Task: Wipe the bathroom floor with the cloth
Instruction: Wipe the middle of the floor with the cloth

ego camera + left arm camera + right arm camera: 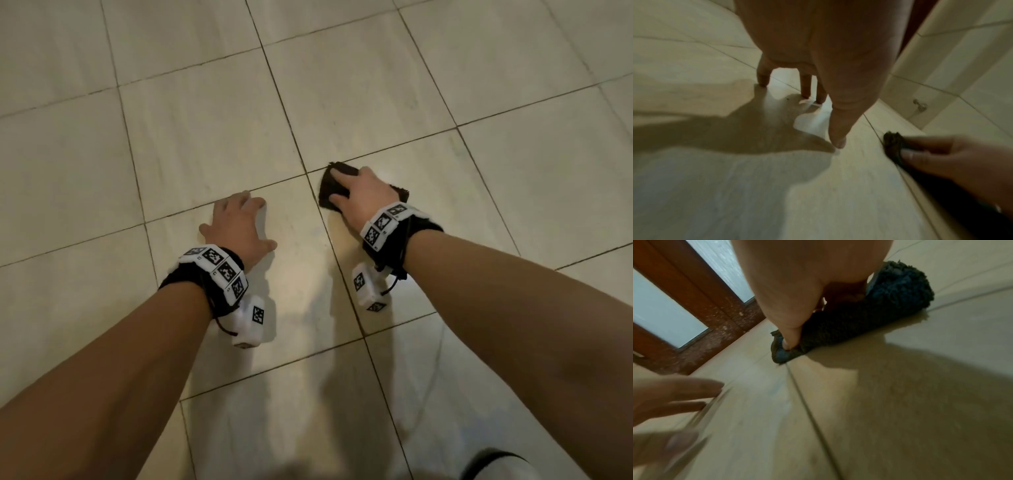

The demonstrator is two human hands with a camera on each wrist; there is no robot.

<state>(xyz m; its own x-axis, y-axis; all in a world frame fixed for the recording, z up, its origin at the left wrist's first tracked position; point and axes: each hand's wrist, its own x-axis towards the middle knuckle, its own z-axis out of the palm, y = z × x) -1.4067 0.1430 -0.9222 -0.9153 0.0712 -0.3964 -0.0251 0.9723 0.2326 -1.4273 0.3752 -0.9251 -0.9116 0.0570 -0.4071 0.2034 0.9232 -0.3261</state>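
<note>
On the tiled bathroom floor (342,85), a dark shaggy cloth (327,192) is pressed down under the right hand (356,193); the left hand (236,226) is propped alongside on spread fingertips.

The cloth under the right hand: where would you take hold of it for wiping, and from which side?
Come from above, as the right hand does: the cloth lies bunched and low on the tiled floor, so the best grip is probably fingers spread over the top, thumb hooked on the near edge, pressing down.
</note>
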